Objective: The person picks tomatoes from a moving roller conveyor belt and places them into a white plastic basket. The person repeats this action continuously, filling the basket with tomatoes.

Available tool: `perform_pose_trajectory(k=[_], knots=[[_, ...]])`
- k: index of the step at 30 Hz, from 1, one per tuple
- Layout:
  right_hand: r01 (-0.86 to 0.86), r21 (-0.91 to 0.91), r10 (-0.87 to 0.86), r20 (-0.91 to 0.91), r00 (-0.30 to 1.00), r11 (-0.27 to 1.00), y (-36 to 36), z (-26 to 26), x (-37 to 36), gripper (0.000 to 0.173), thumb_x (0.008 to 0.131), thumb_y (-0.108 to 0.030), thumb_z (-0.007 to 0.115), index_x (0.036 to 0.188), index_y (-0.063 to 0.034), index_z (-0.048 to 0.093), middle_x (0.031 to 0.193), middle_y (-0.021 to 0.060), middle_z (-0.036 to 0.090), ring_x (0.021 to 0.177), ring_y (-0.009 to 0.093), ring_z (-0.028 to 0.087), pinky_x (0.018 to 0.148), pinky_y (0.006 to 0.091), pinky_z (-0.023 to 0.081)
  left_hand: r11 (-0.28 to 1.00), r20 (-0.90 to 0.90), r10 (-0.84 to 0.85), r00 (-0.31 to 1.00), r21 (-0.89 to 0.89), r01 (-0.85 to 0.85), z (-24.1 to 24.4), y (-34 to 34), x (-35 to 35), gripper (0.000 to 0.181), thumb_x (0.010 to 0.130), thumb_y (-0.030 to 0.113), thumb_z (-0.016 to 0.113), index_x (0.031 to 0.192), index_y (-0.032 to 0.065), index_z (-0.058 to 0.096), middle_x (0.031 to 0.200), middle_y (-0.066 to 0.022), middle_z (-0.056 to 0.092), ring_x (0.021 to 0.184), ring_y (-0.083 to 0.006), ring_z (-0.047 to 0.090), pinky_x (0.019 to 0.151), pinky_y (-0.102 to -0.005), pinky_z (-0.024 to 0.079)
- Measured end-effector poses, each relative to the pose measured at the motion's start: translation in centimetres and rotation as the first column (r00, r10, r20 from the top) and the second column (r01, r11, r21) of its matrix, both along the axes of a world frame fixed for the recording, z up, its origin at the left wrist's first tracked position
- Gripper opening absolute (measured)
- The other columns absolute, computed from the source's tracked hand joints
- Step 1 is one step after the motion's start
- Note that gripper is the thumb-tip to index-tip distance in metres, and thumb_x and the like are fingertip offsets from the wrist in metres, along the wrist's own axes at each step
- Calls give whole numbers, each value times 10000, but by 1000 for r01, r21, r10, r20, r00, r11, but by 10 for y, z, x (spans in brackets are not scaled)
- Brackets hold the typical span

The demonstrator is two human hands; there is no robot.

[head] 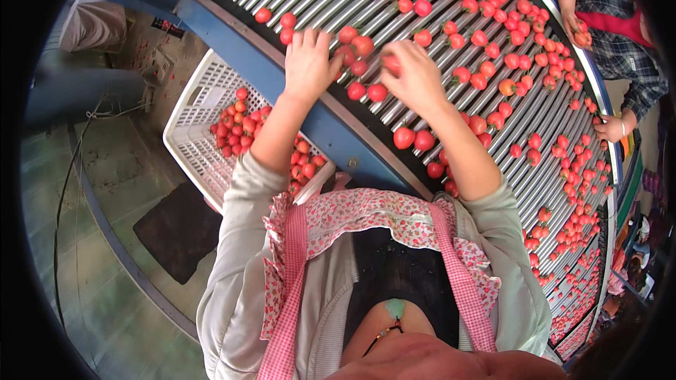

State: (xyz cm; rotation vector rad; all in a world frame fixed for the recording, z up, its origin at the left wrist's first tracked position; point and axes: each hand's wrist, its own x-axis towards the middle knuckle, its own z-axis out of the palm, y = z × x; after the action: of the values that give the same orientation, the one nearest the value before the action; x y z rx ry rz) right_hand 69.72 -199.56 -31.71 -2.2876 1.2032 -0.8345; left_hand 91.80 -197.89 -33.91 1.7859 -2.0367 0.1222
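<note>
Red tomatoes (377, 92) lie scattered over the metal rollers of a curved roller conveyor (533, 195) in front of me. My left hand (310, 66) is at the near side of the rollers, back upwards, with its thumb beside a cluster of tomatoes (363, 46). Its palm is hidden, so I cannot see whether anything is in it. Slightly blurred, my right hand (416, 76) has its fingers around a tomato (391, 64) above the rollers.
Below the conveyor's blue side rail (232, 47), a white plastic crate (193, 134) holds many tomatoes. Across the conveyor, a person in a plaid shirt (607, 26) has one hand on tomatoes. A dark mat (179, 232) lies on the floor at left, near a thin cable (60, 211).
</note>
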Motion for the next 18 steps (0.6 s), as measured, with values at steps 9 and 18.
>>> perform_pose_trajectory(k=[9,18], knots=[[-118,277,224,-393,892,954,-60,-7,33,385,737,-181,678,1102,-135,565,1004,137,596,873,299,656,713,415,539,875,-364,187,912,484,13,10,12,2,447,751,322,740,1085,81,567,890,-107,674,857,-286,668,780,-392,505],[-158,105,125,271,954,982,-41,21,54,374,790,-253,704,1077,-63,558,1046,108,565,1055,310,510,934,403,401,974,-301,218,-928,11,225,3,-16,-42,625,928,631,386,1320,153,474,1321,-108,520,1263,-317,459,1103,-511,310]])
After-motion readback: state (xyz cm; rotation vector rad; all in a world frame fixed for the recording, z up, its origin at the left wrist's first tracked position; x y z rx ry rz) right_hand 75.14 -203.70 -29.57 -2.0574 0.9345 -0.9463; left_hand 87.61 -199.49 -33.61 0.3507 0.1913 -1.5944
